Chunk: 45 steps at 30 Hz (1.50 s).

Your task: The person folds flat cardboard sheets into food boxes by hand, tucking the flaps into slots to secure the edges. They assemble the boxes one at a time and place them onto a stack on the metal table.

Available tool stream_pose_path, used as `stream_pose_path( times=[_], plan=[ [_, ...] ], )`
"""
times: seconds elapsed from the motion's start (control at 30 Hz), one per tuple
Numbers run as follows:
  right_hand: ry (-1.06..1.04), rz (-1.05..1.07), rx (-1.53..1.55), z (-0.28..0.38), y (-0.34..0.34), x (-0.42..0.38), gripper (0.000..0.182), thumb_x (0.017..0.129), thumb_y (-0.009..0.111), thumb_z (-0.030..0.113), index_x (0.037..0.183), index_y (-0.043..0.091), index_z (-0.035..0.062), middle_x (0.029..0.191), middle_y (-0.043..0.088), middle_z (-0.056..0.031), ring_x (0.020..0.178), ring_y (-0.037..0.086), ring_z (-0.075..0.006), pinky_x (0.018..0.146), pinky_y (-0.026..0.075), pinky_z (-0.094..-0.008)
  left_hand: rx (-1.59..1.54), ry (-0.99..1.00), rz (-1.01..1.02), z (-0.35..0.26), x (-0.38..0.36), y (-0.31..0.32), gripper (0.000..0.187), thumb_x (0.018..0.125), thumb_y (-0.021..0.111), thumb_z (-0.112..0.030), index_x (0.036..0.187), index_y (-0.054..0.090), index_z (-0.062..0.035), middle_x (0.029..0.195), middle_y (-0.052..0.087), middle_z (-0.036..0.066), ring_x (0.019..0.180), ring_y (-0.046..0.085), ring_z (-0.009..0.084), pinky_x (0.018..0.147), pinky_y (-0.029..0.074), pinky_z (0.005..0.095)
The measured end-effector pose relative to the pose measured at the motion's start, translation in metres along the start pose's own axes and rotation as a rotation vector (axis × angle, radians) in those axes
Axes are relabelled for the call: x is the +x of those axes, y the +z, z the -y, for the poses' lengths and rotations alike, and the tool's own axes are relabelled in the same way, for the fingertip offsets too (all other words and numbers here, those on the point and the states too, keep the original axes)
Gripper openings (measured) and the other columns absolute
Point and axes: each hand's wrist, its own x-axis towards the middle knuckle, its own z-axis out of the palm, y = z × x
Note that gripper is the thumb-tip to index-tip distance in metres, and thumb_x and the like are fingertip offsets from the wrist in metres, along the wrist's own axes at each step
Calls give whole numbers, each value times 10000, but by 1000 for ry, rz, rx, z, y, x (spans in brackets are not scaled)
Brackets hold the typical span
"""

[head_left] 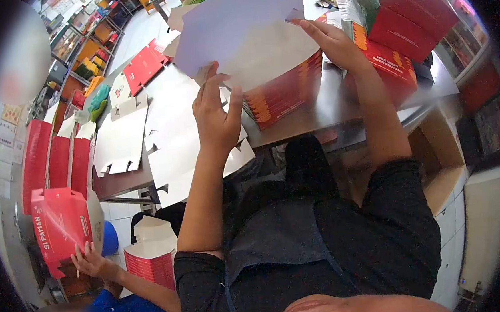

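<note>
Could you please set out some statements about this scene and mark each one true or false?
1. The right hand holds a pale sheet. True.
2. The red box stack below that sheet stands on the floor. False: it stands on the table.
3. A co-worker's hand touches a red carton. True.
4. The co-worker's sleeve is white. False: it is blue.
5. The person's own sleeves are black. True.

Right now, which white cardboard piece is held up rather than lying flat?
The large piece partly hiding the stack of red cartons: the right hand grips its right edge. The white pieces to its left lie flat on the table.
</note>
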Motion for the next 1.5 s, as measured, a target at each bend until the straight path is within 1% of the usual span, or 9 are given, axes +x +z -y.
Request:
stream_pose_path(
  times=[0.2,0.5,0.73,1.07,1.17,1.2,1.3,1.33,1.5],
  plan=[
    [-193,-139,-52,19,6,-15,673,1078,467,590,1498,565,74,1496,582,-212,1395,552,-339,1172,426,-415,12,14,16,0,0,-2,518,1045,576,-416,1377,553,-20,1521,508,297,1429,472,448,1194,313,527],
    [-304,-164,-504,26,10,-60,662,779,906,462,1285,653,120,1566,492,-189,1407,538,-381,1138,468,-484,162,-150,202,-7,-57,-56,625,983,683,-433,1449,525,-47,1561,465,243,1475,398,426,1213,291,526],
    [-138,-282,-463,22,17,-46,563,796,902,380,1200,651,79,1501,533,-210,1322,601,-401,1064,527,-491,430,-325,619,9,-101,-105,681,819,869,-400,1399,638,-128,1596,496,156,1526,353,438,1254,267,560],
    [-393,-521,-669,20,44,-36,585,919,801,311,1418,556,128,1589,377,-210,1446,432,-430,1166,420,-544,338,-183,682,10,-112,-116,416,938,763,-333,1310,728,-150,1466,638,98,1478,429,456,1209,230,703],
    [-401,-519,-649,25,52,-51,552,916,799,275,1399,575,126,1571,396,-202,1444,425,-418,1174,402,-540,110,-343,579,8,-106,-123,314,989,711,-279,1267,748,-138,1391,691,94,1466,453,451,1225,182,701],
    [-399,-519,-643,25,54,-56,543,913,800,262,1392,582,126,1562,409,-199,1439,430,-414,1174,400,-536,185,-233,504,7,-104,-122,252,1021,663,-219,1226,756,-108,1223,758,135,1283,641,408,1146,402,592],
    [-457,-505,-582,29,61,-67,484,905,803,239,1339,624,120,1527,458,-192,1406,461,-388,1152,415,-520,45,-494,451,-9,-92,-124,236,1027,635,-176,1205,748,-69,1018,782,158,975,765,339,884,571,421],
    [-473,-500,-565,30,64,-71,454,902,803,225,1312,640,118,1509,477,-189,1395,470,-380,1144,423,-511,105,-413,443,-11,-88,-124,211,1031,622,-159,1132,761,-36,850,758,151,734,752,290,666,553,343],
    [-564,-454,-465,38,82,-80,320,890,801,150,1190,701,104,1443,538,-171,1347,511,-344,1107,455,-464,53,-552,430,-3,-88,-122,182,994,702,-142,1024,778,21,833,763,135,719,722,174,686,546,295]
  ],
)
